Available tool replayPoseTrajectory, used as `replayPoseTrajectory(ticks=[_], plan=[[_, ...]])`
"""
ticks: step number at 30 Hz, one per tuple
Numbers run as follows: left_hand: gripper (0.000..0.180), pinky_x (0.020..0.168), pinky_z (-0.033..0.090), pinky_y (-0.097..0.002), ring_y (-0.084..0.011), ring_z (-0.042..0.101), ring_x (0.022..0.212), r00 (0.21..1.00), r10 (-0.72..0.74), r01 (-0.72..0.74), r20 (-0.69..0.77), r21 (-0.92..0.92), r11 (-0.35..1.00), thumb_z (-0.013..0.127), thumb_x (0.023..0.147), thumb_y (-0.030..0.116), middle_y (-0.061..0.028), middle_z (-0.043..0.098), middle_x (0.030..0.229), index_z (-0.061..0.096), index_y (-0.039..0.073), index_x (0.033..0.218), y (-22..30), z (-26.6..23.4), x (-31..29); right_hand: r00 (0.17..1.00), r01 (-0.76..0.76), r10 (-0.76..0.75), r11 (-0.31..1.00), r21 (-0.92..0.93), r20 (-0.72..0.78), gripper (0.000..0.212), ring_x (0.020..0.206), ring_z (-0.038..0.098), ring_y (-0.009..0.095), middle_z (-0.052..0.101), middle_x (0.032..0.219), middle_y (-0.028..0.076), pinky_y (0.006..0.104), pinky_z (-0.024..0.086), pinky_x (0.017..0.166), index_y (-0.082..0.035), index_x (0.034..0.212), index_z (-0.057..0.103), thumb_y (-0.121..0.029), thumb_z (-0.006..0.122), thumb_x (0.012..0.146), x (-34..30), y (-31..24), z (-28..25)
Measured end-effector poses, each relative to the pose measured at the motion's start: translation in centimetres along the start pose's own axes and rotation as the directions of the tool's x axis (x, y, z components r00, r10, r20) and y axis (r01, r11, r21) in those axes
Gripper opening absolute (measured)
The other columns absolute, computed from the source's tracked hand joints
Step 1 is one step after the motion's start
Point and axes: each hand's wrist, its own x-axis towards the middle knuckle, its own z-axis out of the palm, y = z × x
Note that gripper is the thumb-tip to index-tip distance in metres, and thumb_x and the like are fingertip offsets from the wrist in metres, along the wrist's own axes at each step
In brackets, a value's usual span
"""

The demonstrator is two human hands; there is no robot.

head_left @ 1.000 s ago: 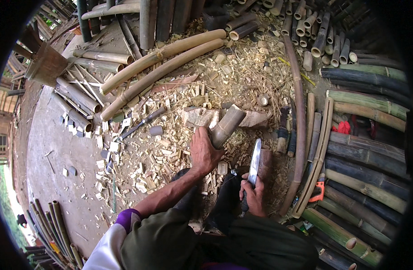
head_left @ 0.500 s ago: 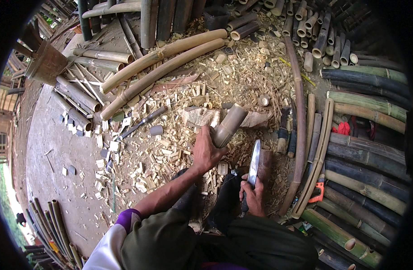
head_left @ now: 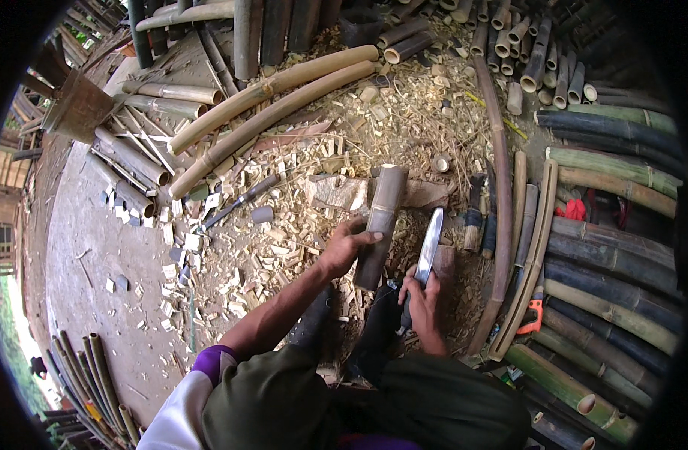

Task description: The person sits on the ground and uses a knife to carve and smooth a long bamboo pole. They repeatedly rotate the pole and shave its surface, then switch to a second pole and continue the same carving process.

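My left hand [head_left: 347,246] grips a short, dark bamboo piece [head_left: 383,225] around its side, thumb across the front. The piece slants slightly, its pale far end lying over a rough wooden block [head_left: 336,193] on the ground. To the right, my right hand [head_left: 420,294] is closed round the handle of a large knife [head_left: 431,238]. Its shiny blade points up and away from me, a little apart from the bamboo. Just right of the knife is a brown, rounded piece [head_left: 444,264], partly hidden by that hand.
Wood chips [head_left: 276,255] litter the ground. Two long bamboo poles [head_left: 272,124] lie at the far left. A split bamboo length [head_left: 527,262] and an orange-handled saw [head_left: 533,315] lie to the right, beside stacked bamboo poles [head_left: 610,251]. A dark-handled tool [head_left: 242,201] rests left of the block.
The bamboo piece has turned more upright and come nearer to me, showing more of its length. My left hand's thumb now lies across it. The knife has moved slightly away from me.
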Motion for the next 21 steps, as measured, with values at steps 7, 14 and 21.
replayPoseTrajectory(ticks=[7, 14, 21], plan=[[0.056, 0.092, 0.056, -0.0431, -0.0243, 0.067, 0.104, 0.973, -0.202, 0.214, 0.113, -0.107, 0.971, 0.080, 0.091, 0.028, -0.0137, 0.067, 0.114, 0.058, -0.002, 0.134, 1.5, 0.2, -1.4, 0.998, 0.006, -0.001, 0.997, 0.071, -0.062, 0.012, 0.056, 0.050, 0.007, 0.055, 0.073, -0.002, 0.0255, 0.043, 0.048, -0.003, 0.108, 0.060, -0.012, 0.064, 0.100, 3.3, -2.9, 2.3], [0.059, 0.099, 0.053, -0.0434, -0.0237, 0.065, 0.108, 0.996, 0.000, 0.016, 0.091, -0.170, 0.985, 0.081, 0.092, 0.029, -0.0106, 0.066, 0.117, 0.055, 0.001, 0.136, 1.7, -0.2, -1.3, 0.997, -0.078, 0.078, 0.995, 0.065, 0.010, 0.013, 0.057, 0.053, 0.008, 0.056, 0.075, 0.000, 0.0262, 0.045, 0.049, -0.002, 0.106, 0.061, -0.012, 0.065, 0.099, 1.7, -1.2, 2.0], [0.062, 0.101, 0.052, -0.0428, -0.0239, 0.063, 0.111, 0.991, -0.105, 0.113, 0.078, -0.100, 0.989, 0.080, 0.091, 0.028, -0.0100, 0.064, 0.119, 0.052, 0.000, 0.139, 1.6, -1.2, -1.5, 0.987, -0.162, 0.161, 0.986, 0.035, 0.021, 0.024, 0.061, 0.056, 0.010, 0.058, 0.079, 0.002, 0.0268, 0.047, 0.050, 0.000, 0.114, 0.063, -0.014, 0.069, 0.095, 0.5, -1.2, 2.2]])
